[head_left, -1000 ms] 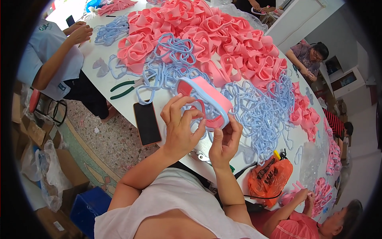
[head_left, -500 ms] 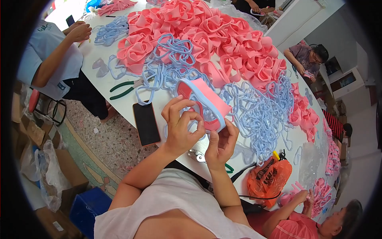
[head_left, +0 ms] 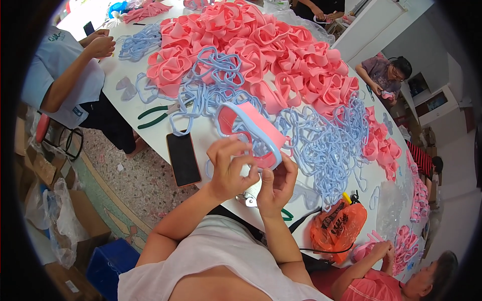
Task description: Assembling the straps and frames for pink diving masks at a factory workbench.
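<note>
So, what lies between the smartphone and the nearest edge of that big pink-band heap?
The head view shows green-handled pliers and some light-blue loops between the smartphone and the pink heap.

White table (head_left: 203, 141) under pink bands (head_left: 246, 52)

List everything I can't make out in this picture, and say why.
Head view, all of these:
Left hand: fingers blurred, so whether they touch the pink-and-blue band is unclear.
Metal tool: partly covered by the right hand.
Orange bag: its crumpled plastic hides most of what is inside.
Person at the left: head cut off by the picture's dark rim.
</note>
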The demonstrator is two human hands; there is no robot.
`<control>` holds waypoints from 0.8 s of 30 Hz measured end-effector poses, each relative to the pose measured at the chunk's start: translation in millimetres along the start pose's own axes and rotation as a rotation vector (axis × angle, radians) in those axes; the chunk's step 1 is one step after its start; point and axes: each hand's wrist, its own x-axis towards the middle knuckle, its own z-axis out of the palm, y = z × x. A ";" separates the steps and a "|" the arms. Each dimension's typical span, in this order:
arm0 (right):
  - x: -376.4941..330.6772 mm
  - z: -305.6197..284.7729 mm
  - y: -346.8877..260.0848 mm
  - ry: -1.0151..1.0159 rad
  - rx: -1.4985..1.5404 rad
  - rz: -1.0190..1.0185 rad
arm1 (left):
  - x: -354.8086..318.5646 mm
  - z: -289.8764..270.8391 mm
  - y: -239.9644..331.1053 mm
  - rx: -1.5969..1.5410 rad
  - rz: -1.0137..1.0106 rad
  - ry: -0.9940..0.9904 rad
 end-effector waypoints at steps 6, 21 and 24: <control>9.5 -9.3 0.4 0.079 0.248 0.206 | -9.3 -13.0 -20.2 -0.095 0.359 -0.149; 29.6 -28.4 10.5 -0.015 0.546 0.557 | 52.7 -40.7 -33.5 -0.625 -0.674 -0.288; 34.2 -24.0 4.0 -0.012 0.296 0.482 | 51.5 -38.9 -28.2 -0.584 -0.671 -0.238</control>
